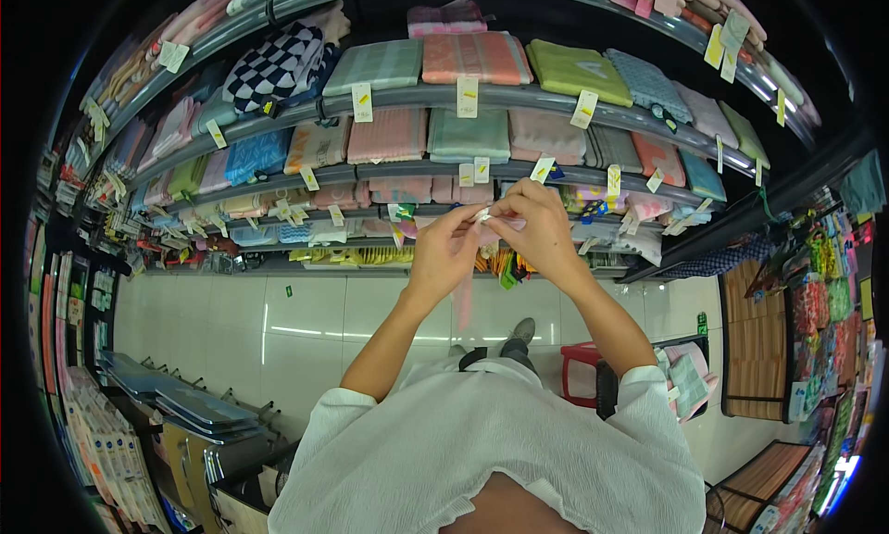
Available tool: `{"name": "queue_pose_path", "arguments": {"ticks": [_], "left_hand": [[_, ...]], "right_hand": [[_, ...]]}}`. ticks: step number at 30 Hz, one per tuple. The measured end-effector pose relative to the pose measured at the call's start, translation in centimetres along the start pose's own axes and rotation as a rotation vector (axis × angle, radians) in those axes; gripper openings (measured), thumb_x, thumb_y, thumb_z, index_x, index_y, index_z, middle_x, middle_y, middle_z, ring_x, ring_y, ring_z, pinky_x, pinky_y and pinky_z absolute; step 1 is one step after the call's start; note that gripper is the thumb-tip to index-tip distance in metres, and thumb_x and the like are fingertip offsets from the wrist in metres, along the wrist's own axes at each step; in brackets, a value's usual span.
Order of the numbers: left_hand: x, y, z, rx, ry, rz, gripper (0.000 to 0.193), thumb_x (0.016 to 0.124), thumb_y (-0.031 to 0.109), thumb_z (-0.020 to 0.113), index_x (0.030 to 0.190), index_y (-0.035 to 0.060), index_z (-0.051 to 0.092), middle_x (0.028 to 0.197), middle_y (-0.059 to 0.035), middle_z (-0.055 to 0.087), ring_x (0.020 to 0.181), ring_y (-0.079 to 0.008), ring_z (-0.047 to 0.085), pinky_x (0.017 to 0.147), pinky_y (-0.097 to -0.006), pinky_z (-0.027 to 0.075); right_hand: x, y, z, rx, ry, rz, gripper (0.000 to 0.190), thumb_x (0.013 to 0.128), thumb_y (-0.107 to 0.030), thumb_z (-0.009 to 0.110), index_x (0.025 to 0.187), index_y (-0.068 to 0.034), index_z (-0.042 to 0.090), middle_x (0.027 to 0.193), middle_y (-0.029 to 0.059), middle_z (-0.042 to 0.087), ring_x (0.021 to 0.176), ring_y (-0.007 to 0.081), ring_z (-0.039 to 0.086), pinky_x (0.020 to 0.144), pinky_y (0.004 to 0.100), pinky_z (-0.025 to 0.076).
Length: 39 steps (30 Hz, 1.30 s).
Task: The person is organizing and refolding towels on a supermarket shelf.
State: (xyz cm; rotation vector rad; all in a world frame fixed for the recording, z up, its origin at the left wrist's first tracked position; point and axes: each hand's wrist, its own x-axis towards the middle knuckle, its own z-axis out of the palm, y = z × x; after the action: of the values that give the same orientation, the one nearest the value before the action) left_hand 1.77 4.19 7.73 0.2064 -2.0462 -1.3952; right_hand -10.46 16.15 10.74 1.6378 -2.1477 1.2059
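My left hand (443, 252) and my right hand (542, 225) meet in front of the towel shelves. Between their fingertips is a small white piece (482, 216), pinched from both sides. A sheer pink strip (463, 301), perhaps ribbon or thin film, hangs below my left hand. More of the pink material shows between the hands and by the right fingers; the fingers hide how it joins the white piece. Behind the hands, folded towels fill the shelves, among them a mint-green towel (469, 134) and a pink striped towel (387, 135).
White price tags (467, 98) hang along the grey shelf rails (486, 98). A red plastic stool (580, 374) stands on the tiled floor (312, 315) by my right side, near a container of folded cloths (687, 381). Ironing-board-like panels (201, 405) rest at lower left.
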Motion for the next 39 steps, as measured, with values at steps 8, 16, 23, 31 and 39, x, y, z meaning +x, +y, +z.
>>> {"name": "queue_pose_path", "arguments": {"ticks": [8, 16, 23, 31, 39], "left_hand": [[1.4, -0.5, 0.1, 0.017, -0.032, -0.014, 0.026, 0.082, 0.001, 0.060, 0.107, -0.0008, 0.059, 0.096, -0.0114, 0.066, 0.089, -0.0163, 0.065, 0.079, -0.0277, 0.050], [2.0, -1.8, 1.2, 0.031, 0.024, -0.012, 0.022, 0.082, 0.001, 0.059, 0.103, -0.0010, 0.059, 0.092, -0.0153, 0.066, 0.084, -0.0228, 0.067, 0.075, -0.0296, 0.052], [2.3, -2.5, 1.0, -0.132, -0.010, -0.088, 0.024, 0.084, 0.000, 0.057, 0.107, -0.0017, 0.059, 0.095, -0.0091, 0.066, 0.086, -0.0146, 0.064, 0.077, -0.0268, 0.050], [2.3, -1.7, -0.3, -0.227, -0.107, -0.147, 0.025, 0.094, 0.008, 0.048, 0.114, -0.0013, 0.059, 0.096, -0.0033, 0.064, 0.079, -0.0071, 0.058, 0.072, -0.0222, 0.047], [2.0, 0.2, -0.3, 0.019, -0.111, -0.150, 0.025, 0.093, 0.008, 0.049, 0.114, -0.0006, 0.059, 0.091, -0.0029, 0.064, 0.079, -0.0066, 0.057, 0.069, -0.0207, 0.046]], "right_hand": [[0.8, -0.4, -0.1, -0.164, 0.096, -0.086, 0.013, 0.067, -0.013, 0.074, 0.074, -0.007, 0.066, 0.074, 0.0025, 0.053, 0.069, 0.0195, 0.053, 0.067, 0.0327, 0.036], [0.9, 0.1, 0.6, -0.182, 0.089, 0.028, 0.013, 0.067, -0.014, 0.074, 0.074, -0.008, 0.065, 0.077, 0.0021, 0.053, 0.074, 0.0198, 0.053, 0.068, 0.0331, 0.037], [0.8, 0.4, 1.3, -0.119, 0.137, -0.006, 0.016, 0.066, -0.011, 0.074, 0.077, -0.008, 0.063, 0.084, 0.0029, 0.056, 0.078, 0.0210, 0.055, 0.071, 0.0333, 0.038], [1.1, 0.0, 0.3, -0.161, 0.161, -0.166, 0.017, 0.064, -0.007, 0.073, 0.077, -0.009, 0.063, 0.083, 0.0009, 0.057, 0.081, 0.0208, 0.055, 0.074, 0.0338, 0.039], [1.5, -0.7, -0.8, -0.194, 0.126, -0.200, 0.017, 0.064, -0.008, 0.073, 0.077, -0.009, 0.064, 0.082, 0.0006, 0.058, 0.081, 0.0207, 0.055, 0.074, 0.0333, 0.038]]}}
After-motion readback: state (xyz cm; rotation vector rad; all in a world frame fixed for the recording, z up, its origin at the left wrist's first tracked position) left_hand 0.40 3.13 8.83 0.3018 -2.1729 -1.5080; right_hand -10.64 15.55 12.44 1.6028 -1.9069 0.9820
